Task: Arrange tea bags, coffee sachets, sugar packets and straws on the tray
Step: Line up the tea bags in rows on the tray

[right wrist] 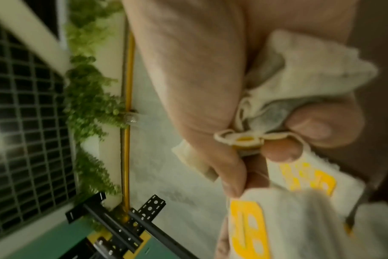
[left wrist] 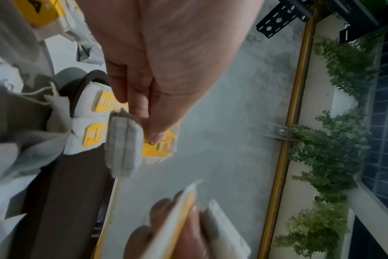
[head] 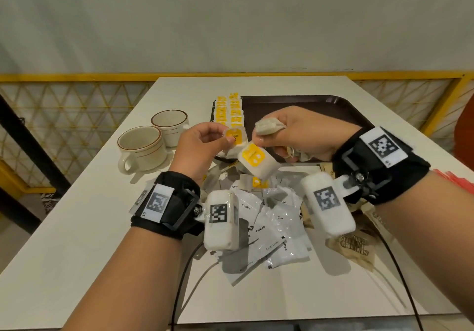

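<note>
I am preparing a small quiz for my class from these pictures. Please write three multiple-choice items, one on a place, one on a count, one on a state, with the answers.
1. Where do the placed tea bags lie?
A. along the tray's left edge
B. inside a cup
C. on the floor

2. How many cups stand on the table?
A. one
B. two
C. four

3. What is the left hand doing?
A. lying flat
B. pinching a tea bag
C. holding a cup

Answers: 1 A, rows sit at the tray's left edge; 2 B, two cups stand left of it; 3 B, its fingers pinch the yellow-tagged bag.
</note>
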Demonstrator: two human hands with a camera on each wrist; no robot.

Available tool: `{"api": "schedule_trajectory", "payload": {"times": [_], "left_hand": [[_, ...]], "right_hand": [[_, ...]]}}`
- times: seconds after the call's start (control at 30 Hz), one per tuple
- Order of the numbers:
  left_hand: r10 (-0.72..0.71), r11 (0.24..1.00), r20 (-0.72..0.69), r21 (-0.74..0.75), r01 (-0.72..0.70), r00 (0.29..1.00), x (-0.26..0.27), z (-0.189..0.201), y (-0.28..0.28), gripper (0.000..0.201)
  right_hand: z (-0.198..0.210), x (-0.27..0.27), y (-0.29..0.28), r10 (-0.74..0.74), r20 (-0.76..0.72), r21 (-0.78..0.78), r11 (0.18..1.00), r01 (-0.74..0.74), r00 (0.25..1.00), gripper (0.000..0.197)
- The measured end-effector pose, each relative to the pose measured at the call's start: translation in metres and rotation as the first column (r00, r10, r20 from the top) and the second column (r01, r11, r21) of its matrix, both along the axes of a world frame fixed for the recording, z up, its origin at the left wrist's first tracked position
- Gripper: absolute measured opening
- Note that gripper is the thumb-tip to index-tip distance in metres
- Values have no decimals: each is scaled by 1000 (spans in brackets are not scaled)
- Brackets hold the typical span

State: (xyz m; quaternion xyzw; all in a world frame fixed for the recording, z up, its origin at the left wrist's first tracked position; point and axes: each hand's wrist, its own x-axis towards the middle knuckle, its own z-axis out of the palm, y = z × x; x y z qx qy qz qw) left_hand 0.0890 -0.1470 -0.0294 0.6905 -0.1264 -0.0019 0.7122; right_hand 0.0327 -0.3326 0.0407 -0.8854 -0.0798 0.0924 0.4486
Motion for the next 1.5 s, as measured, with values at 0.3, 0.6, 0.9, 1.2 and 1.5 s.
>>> {"api": "schedule_trajectory", "payload": {"times": [0.3, 0.6, 0.9, 1.2, 1.5], "left_hand": [[-40, 995, -39, -98, 36, 998, -6, 1, -10, 19], [-99, 970, -136, -232, 66, 986, -10, 9, -12, 13], [6, 995, -68, -103, -13, 998, -4, 5, -5, 23], [48, 994, -52, -96, -53, 997, 0, 4, 0, 22], [41, 993, -52, -108, -46, 998, -1, 5, 0, 21]], "right_hand": [[-26, 14, 24, -286, 60, 318, 914, 253, 956, 29], [-30, 17, 26, -369, 98, 368, 876, 311, 924, 24], [-23, 19, -5, -217, -64, 32, 975, 219, 974, 24], [-34, 12, 11, 34, -95, -602, 794, -85, 995, 43], [-34, 16, 6, 43, -89, -543, 836, -85, 995, 33]]}}
